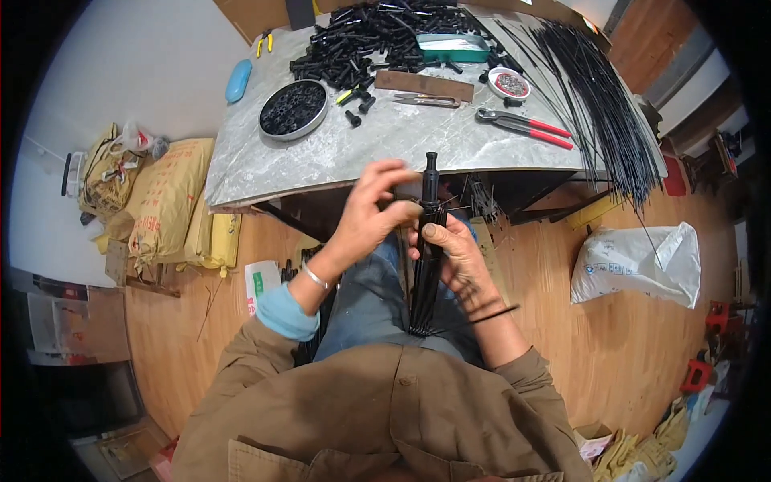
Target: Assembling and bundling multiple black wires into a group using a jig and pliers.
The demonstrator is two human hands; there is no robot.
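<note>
In front of my lap stands a folded black umbrella frame, a bundle of thin ribs topped by a ridged black tube. My right hand is closed round the upper ribs, its thumb pressed just below the tube. Beside the tube, my left hand has its fingers and thumb spread apart, slightly blurred; their tips reach the tube's left side, and whether they touch it I cannot tell. The lower end of the bundle rests against my thighs.
Ahead, a grey marble-patterned table bears a heap of black tubular parts, a round tin, red-handled pincers, scissors, a green box and long black rods. A white sack lies on the floor, right.
</note>
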